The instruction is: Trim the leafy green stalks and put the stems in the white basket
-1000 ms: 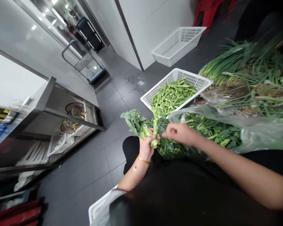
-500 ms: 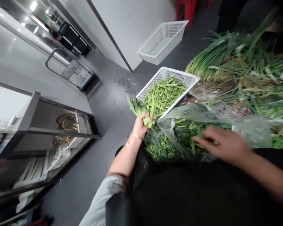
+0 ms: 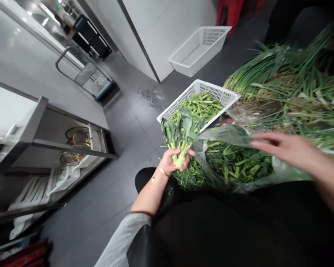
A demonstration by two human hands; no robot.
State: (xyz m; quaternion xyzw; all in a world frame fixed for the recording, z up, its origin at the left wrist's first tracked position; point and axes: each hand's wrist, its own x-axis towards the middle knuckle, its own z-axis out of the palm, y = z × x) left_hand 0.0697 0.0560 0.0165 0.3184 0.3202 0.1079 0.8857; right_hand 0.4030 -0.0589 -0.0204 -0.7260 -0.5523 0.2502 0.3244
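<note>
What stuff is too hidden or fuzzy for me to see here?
All in the head view:
- White basket's bottom: hidden by green stalks.
- Left palm: hidden by the leafy greens it holds.
- Red stool's top: cut off by the upper edge.
- Right hand: blurred, so touching the plastic bag or not is unclear.
- Trolley's load: too small to name.

The right hand (image 3: 291,148) has swung away from the left hand (image 3: 172,160) — it now hangs over the right side of the plastic bag (image 3: 225,134), fingers parted. The leafy bunch (image 3: 185,128) fans upward — hiding more of the stem-filled basket (image 3: 228,98).
</note>
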